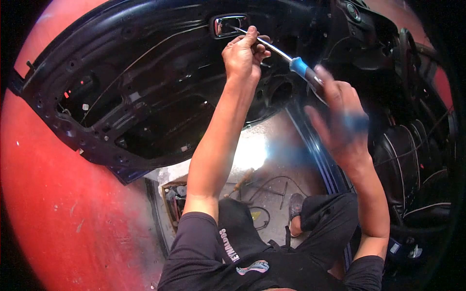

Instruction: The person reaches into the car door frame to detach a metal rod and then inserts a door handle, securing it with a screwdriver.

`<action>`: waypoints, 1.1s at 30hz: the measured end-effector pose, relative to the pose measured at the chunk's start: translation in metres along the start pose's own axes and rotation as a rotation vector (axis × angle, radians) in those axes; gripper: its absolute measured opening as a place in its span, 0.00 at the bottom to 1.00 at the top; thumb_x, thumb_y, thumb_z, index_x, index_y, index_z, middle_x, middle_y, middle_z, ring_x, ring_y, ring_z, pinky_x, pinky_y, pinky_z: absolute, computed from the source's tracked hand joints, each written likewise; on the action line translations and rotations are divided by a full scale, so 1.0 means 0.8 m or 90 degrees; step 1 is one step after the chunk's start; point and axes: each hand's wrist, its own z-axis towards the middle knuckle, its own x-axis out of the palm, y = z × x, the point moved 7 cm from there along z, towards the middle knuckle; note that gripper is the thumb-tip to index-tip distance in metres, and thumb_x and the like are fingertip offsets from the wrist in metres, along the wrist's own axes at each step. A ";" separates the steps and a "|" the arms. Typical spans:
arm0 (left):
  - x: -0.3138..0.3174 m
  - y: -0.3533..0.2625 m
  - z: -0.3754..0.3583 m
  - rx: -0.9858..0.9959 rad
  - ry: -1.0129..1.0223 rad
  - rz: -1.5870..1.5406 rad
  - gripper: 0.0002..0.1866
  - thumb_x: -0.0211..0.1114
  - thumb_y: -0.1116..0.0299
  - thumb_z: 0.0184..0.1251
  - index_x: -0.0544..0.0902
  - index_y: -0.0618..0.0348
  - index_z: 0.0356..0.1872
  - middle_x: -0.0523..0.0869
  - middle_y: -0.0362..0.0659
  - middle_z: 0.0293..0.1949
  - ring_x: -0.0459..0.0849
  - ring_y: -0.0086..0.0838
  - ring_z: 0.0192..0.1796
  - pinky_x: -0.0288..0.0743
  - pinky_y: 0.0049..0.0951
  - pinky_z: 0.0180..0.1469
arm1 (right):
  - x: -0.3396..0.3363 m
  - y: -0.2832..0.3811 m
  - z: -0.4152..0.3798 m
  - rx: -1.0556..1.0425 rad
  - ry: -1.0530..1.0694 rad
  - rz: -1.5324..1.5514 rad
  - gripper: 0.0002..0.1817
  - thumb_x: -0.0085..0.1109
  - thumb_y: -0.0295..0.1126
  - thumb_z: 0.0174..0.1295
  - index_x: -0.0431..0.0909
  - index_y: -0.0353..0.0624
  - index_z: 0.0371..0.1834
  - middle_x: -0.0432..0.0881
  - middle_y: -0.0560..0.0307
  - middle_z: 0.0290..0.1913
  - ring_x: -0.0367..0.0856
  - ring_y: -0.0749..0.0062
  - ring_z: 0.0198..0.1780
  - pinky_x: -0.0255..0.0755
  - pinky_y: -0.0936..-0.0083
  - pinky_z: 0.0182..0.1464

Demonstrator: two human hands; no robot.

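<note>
A long screwdriver (305,70) with a blue and dark handle slants from the right toward the chrome inner door handle (230,25) on the black car door (165,63). Its shaft passes through the fingers of my left hand (244,53), which pinch it near the tip. The tip lies at the recess of the door handle. My right hand (342,111) is at the end of the screwdriver handle, thumb and fingers apart and partly blurred. A thin cable runs from the door handle down along the panel.
A red painted surface (73,208) fills the left side. Below the door, a box with small parts (174,201) and cables stand on the floor. Black car seats (403,165) are at the right, beside the door sill (318,150).
</note>
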 end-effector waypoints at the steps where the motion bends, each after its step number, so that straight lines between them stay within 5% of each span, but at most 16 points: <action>1: -0.001 -0.001 0.001 0.001 -0.001 -0.001 0.11 0.70 0.63 0.75 0.85 0.63 0.41 0.90 0.50 0.37 0.84 0.23 0.30 0.85 0.29 0.32 | 0.003 0.000 -0.004 -0.092 -0.016 -0.121 0.26 0.57 0.46 0.78 0.78 0.34 0.65 0.78 0.51 0.26 0.81 0.61 0.27 0.76 0.69 0.33; 3: -0.002 -0.001 0.002 -0.001 0.023 0.001 0.13 0.69 0.61 0.76 0.85 0.64 0.43 0.90 0.51 0.37 0.85 0.26 0.29 0.86 0.32 0.32 | 0.007 0.011 -0.008 -0.183 -0.029 -0.240 0.25 0.56 0.46 0.78 0.78 0.35 0.65 0.77 0.52 0.26 0.79 0.62 0.26 0.76 0.70 0.32; 5: -0.016 -0.004 0.001 0.014 -0.001 0.028 0.15 0.67 0.60 0.77 0.85 0.65 0.44 0.90 0.52 0.37 0.85 0.28 0.29 0.87 0.33 0.33 | 0.013 -0.021 -0.007 0.162 0.055 0.173 0.22 0.56 0.44 0.79 0.80 0.36 0.61 0.74 0.57 0.24 0.73 0.67 0.23 0.72 0.73 0.29; 8: -0.042 -0.009 0.004 0.042 -0.061 0.089 0.18 0.63 0.59 0.81 0.83 0.68 0.44 0.90 0.54 0.36 0.87 0.33 0.27 0.87 0.36 0.28 | 0.015 -0.057 -0.001 0.369 0.130 0.451 0.21 0.56 0.45 0.78 0.81 0.37 0.57 0.76 0.56 0.25 0.76 0.71 0.23 0.70 0.76 0.27; 10: -0.061 -0.032 0.005 0.167 -0.155 0.249 0.19 0.57 0.61 0.84 0.79 0.73 0.42 0.89 0.56 0.31 0.85 0.32 0.18 0.83 0.34 0.17 | 0.022 -0.066 -0.006 0.387 0.129 0.441 0.20 0.58 0.46 0.77 0.80 0.39 0.57 0.78 0.54 0.26 0.80 0.73 0.24 0.71 0.76 0.27; 13: -0.067 -0.049 0.019 0.212 -0.160 0.346 0.19 0.58 0.64 0.83 0.80 0.73 0.36 0.89 0.55 0.29 0.85 0.33 0.17 0.80 0.32 0.16 | 0.012 -0.006 0.006 -0.032 0.030 -0.025 0.22 0.68 0.40 0.70 0.77 0.41 0.62 0.77 0.57 0.25 0.80 0.71 0.25 0.73 0.74 0.25; 18: -0.067 -0.060 0.017 0.258 -0.163 0.449 0.19 0.62 0.66 0.80 0.81 0.73 0.30 0.89 0.53 0.27 0.86 0.32 0.18 0.80 0.31 0.17 | 0.015 0.010 0.018 -0.142 0.109 -0.185 0.23 0.72 0.37 0.65 0.79 0.38 0.58 0.83 0.54 0.31 0.82 0.69 0.26 0.75 0.74 0.26; 21: -0.070 -0.061 0.017 0.250 -0.148 0.416 0.18 0.62 0.67 0.80 0.81 0.73 0.31 0.90 0.53 0.27 0.86 0.32 0.17 0.80 0.31 0.17 | 0.039 -0.032 0.017 0.229 0.216 0.406 0.23 0.59 0.51 0.75 0.80 0.38 0.49 0.73 0.67 0.21 0.71 0.79 0.20 0.65 0.82 0.20; 22: -0.070 -0.062 0.017 0.241 -0.156 0.423 0.18 0.62 0.67 0.80 0.81 0.73 0.30 0.90 0.53 0.26 0.86 0.31 0.17 0.79 0.31 0.17 | 0.034 -0.037 0.016 0.230 0.215 0.406 0.23 0.59 0.51 0.75 0.80 0.38 0.49 0.73 0.67 0.21 0.71 0.79 0.20 0.65 0.82 0.20; 24: -0.066 -0.066 0.015 0.233 -0.160 0.431 0.18 0.62 0.67 0.79 0.81 0.73 0.30 0.90 0.53 0.26 0.86 0.31 0.17 0.79 0.30 0.17 | 0.048 -0.055 -0.006 0.516 0.295 0.656 0.28 0.51 0.58 0.77 0.80 0.40 0.49 0.69 0.72 0.19 0.65 0.81 0.15 0.61 0.84 0.18; 26: -0.061 -0.073 0.009 0.271 -0.168 0.510 0.18 0.63 0.67 0.79 0.81 0.72 0.29 0.90 0.52 0.26 0.85 0.30 0.17 0.78 0.30 0.17 | 0.052 -0.051 -0.004 0.483 0.220 0.621 0.22 0.59 0.51 0.75 0.80 0.40 0.49 0.68 0.71 0.17 0.61 0.77 0.10 0.61 0.82 0.16; 29: -0.059 -0.074 0.009 0.265 -0.171 0.525 0.18 0.64 0.67 0.79 0.82 0.72 0.29 0.90 0.51 0.25 0.85 0.29 0.17 0.77 0.29 0.16 | 0.005 0.017 0.028 -0.140 0.042 -0.085 0.15 0.69 0.33 0.67 0.79 0.40 0.52 0.78 0.58 0.24 0.78 0.70 0.23 0.71 0.76 0.23; 33: -0.054 -0.078 0.003 0.297 -0.182 0.574 0.18 0.65 0.66 0.78 0.82 0.71 0.28 0.90 0.51 0.25 0.84 0.28 0.16 0.76 0.29 0.16 | 0.026 0.009 0.019 -0.202 0.137 -0.234 0.15 0.63 0.38 0.72 0.80 0.40 0.54 0.79 0.57 0.27 0.80 0.72 0.29 0.73 0.76 0.27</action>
